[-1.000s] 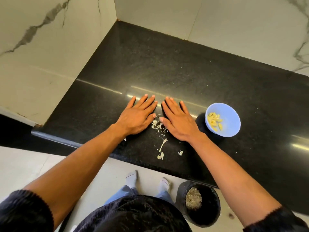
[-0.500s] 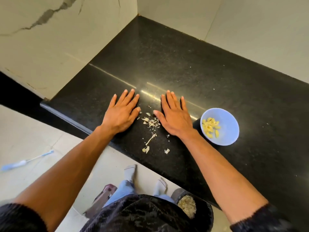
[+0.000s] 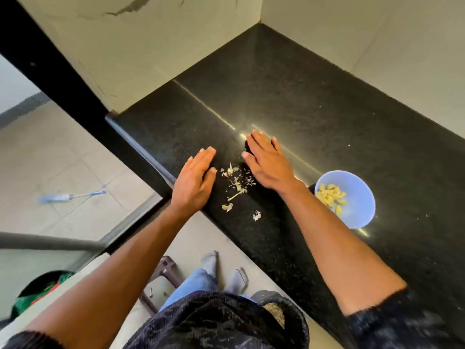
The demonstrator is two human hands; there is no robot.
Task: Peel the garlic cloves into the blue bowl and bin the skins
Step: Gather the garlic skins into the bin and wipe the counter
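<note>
Both hands lie flat on the black worktop (image 3: 314, 102), fingers straight, holding nothing. The left hand (image 3: 195, 181) sits right at the worktop's front edge; the right hand (image 3: 266, 163) lies further in. Between them is the pile of skins (image 3: 236, 183), with one stray scrap (image 3: 256, 215) nearer the edge. Right of the skins, past the right wrist, stands the blue bowl (image 3: 357, 212) holding peeled garlic cloves (image 3: 331, 196). Beyond the skins, bare worktop runs to the wall corner.
</note>
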